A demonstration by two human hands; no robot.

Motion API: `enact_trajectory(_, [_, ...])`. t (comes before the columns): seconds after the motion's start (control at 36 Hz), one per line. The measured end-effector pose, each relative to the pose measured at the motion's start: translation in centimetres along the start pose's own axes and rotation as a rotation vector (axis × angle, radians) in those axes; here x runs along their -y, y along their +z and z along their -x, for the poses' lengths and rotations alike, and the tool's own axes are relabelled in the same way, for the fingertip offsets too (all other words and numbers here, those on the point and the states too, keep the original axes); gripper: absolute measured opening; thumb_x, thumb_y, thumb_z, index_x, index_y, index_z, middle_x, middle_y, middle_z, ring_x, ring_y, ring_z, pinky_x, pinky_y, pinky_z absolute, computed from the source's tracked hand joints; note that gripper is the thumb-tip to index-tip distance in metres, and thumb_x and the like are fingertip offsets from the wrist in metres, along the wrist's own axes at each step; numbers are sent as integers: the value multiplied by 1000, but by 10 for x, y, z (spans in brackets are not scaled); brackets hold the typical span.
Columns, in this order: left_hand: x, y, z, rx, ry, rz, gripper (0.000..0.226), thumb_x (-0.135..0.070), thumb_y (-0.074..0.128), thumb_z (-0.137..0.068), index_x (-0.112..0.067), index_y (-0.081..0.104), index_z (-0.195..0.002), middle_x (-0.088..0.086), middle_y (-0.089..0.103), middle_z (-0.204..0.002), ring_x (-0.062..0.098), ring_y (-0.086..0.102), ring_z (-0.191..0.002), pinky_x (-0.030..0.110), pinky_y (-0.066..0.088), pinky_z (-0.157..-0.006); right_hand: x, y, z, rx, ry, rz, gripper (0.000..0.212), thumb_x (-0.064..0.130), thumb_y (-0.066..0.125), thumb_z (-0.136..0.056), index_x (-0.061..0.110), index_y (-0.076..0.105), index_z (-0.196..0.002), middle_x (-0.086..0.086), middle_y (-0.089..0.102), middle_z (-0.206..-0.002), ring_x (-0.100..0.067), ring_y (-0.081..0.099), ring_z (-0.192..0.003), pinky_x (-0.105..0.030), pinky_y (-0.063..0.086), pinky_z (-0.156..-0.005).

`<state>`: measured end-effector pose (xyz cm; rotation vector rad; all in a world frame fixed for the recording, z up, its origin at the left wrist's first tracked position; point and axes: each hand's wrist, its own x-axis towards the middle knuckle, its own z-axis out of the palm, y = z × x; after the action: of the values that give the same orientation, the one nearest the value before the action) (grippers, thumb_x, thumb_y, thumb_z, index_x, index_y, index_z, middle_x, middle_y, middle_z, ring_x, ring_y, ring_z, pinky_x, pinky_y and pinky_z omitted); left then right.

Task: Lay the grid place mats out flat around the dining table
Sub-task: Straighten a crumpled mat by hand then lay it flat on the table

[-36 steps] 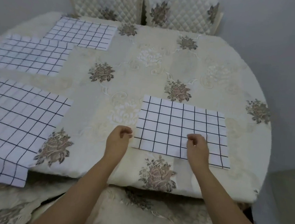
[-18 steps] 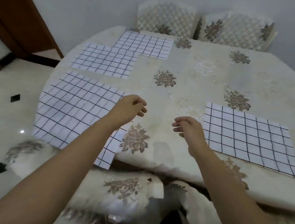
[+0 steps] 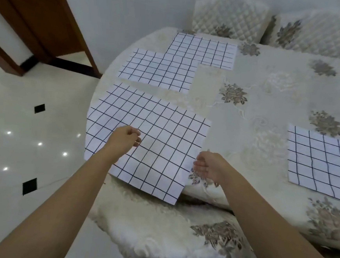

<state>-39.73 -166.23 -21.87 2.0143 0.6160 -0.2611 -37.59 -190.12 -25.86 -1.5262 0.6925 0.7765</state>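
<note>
Round table (image 3: 269, 100) under a cream floral tablecloth (image 3: 237, 113). Four grid place mats (image 3: 165, 128) flat on it: three along the left edge, nearest one overhanging; one (image 3: 321, 161) at the near edge

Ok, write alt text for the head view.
Two bare hands reach over the near mat, which overhangs the table edge: left hand above it, right hand at its right edge. Three more grid mats lie flat on the floral cloth.

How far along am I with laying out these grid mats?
Three mats look done: far mat, second mat and right mat lie flat. In hand: the near-left mat overhangs the table edge, with left hand over it and right hand at its corner. Left: pull it fully on; the table's far right is bare.
</note>
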Motion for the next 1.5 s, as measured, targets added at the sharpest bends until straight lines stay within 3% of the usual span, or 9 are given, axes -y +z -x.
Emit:
enact_trajectory(0.22, [31,8,-52,20,-64,-469,38,-20,50,-92,-7,47,-127,13,51,-126,24,54,-97,31,43,-77,7,6,-21,-147,-30,-22,33,-3,39,-83,17,27,-60,-1,24,-49,-11,19,-42,-17,15,-38])
enact_trajectory(0.39, [50,12,-74,27,-81,-659,47,-26,56,-88,-3,44,-128,17,41,-128,31,48,-111,39,48,-86,-4,24,-32,-285,-28,270,13,5,52,-84,-1,57,-95,-10,59,-82,-22,51,-62,-29,40,-60])
enact_trajectory(0.47, [56,8,-86,40,-52,-687,42,-26,60,-85,-2,49,-118,16,45,-121,30,51,-105,35,48,-78,-8,32,-36,-357,-48,330,47,10,57,-86,-12,46,-127,-19,62,-101,-28,57,-79,-34,45,-72])
enact_trajectory(0.64, [68,5,-96,80,40,-698,33,-14,55,-86,-12,39,-57,9,49,-75,14,41,-51,20,25,-41,-3,48,-36,-488,28,630,48,21,60,-86,-5,49,-125,-17,54,-128,-33,53,-115,-37,45,-97])
enact_trajectory(0.97, [52,-2,-82,224,174,-450,37,-15,56,-87,-16,43,-52,-2,42,-54,10,40,-48,20,31,-46,-12,75,-27,-667,143,649,49,11,44,-91,-3,35,-137,-18,31,-147,-31,24,-138,-38,24,-113])
enact_trajectory(1.22, [-33,-9,-45,391,380,-11,20,-12,53,-86,-10,48,-67,-17,50,-80,4,44,-62,21,34,-55,7,61,-1,-745,-125,173,28,26,54,-89,6,50,-108,-16,52,-114,-28,54,-96,-33,44,-78])
enact_trajectory(1.31, [-52,0,-34,447,426,90,19,-13,54,-87,-11,51,-69,-14,57,-102,5,50,-66,22,36,-55,36,66,20,-532,-256,-49,27,31,51,-91,6,57,-100,-7,54,-86,-21,53,-75,-30,41,-68])
enact_trajectory(1.42, [-71,9,-14,517,560,97,22,-11,56,-85,-20,52,-65,-8,59,-114,10,55,-106,26,41,-89,68,73,47,-166,-255,-233,37,48,48,-91,12,59,-89,-1,61,-74,-16,59,-63,-29,48,-62])
enact_trajectory(1.5, [-79,15,-2,537,676,60,20,-10,56,-81,-20,48,-66,1,62,-93,8,56,-82,19,41,-71,81,76,53,-113,-314,-273,33,43,56,-88,13,61,-75,2,51,-51,-10,52,-46,-24,42,-51])
